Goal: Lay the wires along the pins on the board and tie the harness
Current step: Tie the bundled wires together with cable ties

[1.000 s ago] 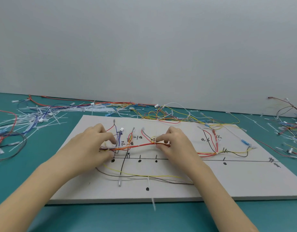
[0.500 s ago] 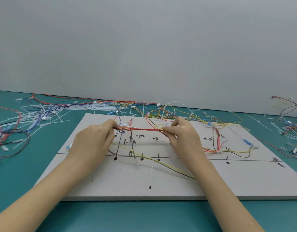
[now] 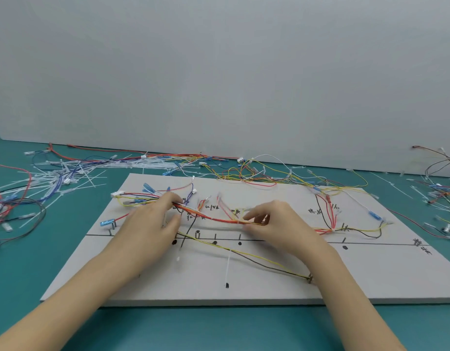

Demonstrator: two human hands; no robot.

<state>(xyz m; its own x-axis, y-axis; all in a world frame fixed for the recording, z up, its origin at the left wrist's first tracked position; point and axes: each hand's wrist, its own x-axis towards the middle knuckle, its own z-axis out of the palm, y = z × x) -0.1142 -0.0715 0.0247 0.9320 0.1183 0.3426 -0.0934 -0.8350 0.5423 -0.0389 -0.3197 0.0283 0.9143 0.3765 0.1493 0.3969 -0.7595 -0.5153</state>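
wires (image 3: 213,219) stretch in a red and orange bundle above the white board (image 3: 269,282) on the teal counter (image 3: 218,330), pinched at one end by the left hand (image 3: 153,224) and at the other by the right hand (image 3: 277,224).

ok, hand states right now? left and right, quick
Left hand: pinching the red-orange wire bundle at its left end.
Right hand: pinching the same bundle at its right end.

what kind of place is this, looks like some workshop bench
Probably a wire-harness assembly bench: a white board marked with lines and labels, a wire bundle stretched between both hands, and loose wires and cable ties scattered on the table.
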